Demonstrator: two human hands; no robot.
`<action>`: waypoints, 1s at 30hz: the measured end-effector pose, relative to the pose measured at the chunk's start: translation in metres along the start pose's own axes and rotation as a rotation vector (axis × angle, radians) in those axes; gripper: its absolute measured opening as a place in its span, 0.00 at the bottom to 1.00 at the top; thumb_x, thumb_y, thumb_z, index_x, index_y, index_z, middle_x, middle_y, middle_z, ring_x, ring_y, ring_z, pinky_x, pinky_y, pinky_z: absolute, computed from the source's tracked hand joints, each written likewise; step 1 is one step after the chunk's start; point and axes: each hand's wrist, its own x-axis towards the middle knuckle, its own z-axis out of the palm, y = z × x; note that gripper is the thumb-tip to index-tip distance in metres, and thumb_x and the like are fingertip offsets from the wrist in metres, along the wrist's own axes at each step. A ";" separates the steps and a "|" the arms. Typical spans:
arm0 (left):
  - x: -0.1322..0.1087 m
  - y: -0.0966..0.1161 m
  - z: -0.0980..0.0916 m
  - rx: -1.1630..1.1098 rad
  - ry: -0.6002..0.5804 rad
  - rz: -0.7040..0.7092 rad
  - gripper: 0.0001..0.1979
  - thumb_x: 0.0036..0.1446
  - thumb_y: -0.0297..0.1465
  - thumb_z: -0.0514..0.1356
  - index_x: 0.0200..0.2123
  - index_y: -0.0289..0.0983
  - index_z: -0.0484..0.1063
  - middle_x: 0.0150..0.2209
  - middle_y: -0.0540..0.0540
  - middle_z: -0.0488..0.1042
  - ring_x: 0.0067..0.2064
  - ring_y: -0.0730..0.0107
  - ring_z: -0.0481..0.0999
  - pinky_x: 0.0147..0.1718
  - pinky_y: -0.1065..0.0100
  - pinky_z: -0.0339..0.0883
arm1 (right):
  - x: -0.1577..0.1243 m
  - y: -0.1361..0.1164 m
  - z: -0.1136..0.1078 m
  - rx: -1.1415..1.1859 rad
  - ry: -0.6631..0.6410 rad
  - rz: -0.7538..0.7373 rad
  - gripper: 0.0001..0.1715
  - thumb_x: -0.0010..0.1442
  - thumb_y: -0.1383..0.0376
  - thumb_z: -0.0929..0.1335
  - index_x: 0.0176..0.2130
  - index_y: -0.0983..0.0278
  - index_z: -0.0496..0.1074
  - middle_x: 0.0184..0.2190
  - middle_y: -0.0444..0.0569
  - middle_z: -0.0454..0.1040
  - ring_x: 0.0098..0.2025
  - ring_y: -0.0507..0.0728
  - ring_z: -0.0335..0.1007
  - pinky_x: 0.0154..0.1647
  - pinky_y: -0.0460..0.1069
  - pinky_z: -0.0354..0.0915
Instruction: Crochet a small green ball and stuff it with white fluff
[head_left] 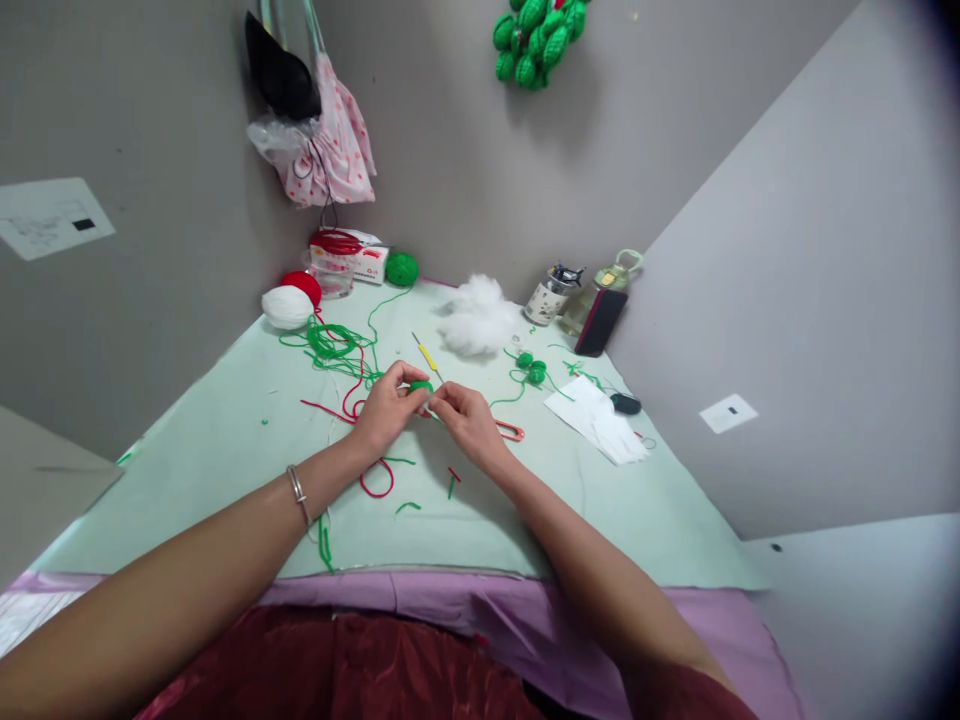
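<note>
A small green crocheted piece (421, 386) is held between my two hands over the middle of the table. My left hand (389, 405) has its fingers and thumb closed round the piece from the left. My right hand (466, 418) pinches at its lower right side, where a bit of white shows between the fingertips. Just behind the hands lies a crochet hook with a yellow grip (427, 357). White stuffing (478, 318) is heaped further back. An orange-red tool (510, 431) lies beside my right hand.
Green yarn (334, 343) and red yarn (377, 480) spread left and below. White paper (596, 418), small green pieces (535, 372), a pen cup (548, 299) and a phone (601, 322) are on the right. Yarn balls (288, 307) stand at the back left.
</note>
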 end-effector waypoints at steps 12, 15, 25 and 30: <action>-0.006 0.010 -0.005 -0.094 -0.152 -0.042 0.18 0.52 0.40 0.72 0.41 0.37 0.73 0.40 0.50 0.76 0.37 0.67 0.82 0.46 0.58 0.79 | -0.003 -0.004 -0.012 -0.029 0.043 -0.012 0.19 0.61 0.51 0.67 0.27 0.61 0.67 0.20 0.38 0.62 0.23 0.50 0.50 0.27 0.48 0.48; -0.004 0.009 -0.005 -0.072 -0.131 -0.052 0.16 0.49 0.36 0.72 0.38 0.38 0.73 0.37 0.52 0.75 0.33 0.70 0.81 0.40 0.61 0.79 | -0.009 -0.008 -0.012 -0.092 0.003 -0.062 0.13 0.63 0.58 0.65 0.30 0.61 0.69 0.22 0.39 0.65 0.26 0.51 0.55 0.30 0.48 0.51; -0.004 0.009 0.003 -0.054 -0.057 -0.118 0.08 0.48 0.28 0.65 0.32 0.39 0.70 0.25 0.56 0.71 0.25 0.73 0.73 0.28 0.70 0.70 | -0.010 -0.005 -0.002 -0.194 0.032 -0.055 0.12 0.59 0.60 0.69 0.27 0.59 0.64 0.22 0.38 0.65 0.26 0.52 0.53 0.31 0.48 0.49; -0.010 0.017 0.000 -0.132 -0.176 -0.120 0.15 0.52 0.37 0.69 0.40 0.37 0.73 0.35 0.50 0.77 0.36 0.66 0.81 0.43 0.60 0.78 | -0.003 -0.001 -0.013 -0.110 0.069 0.000 0.19 0.62 0.51 0.68 0.27 0.60 0.65 0.19 0.37 0.60 0.24 0.51 0.50 0.27 0.48 0.47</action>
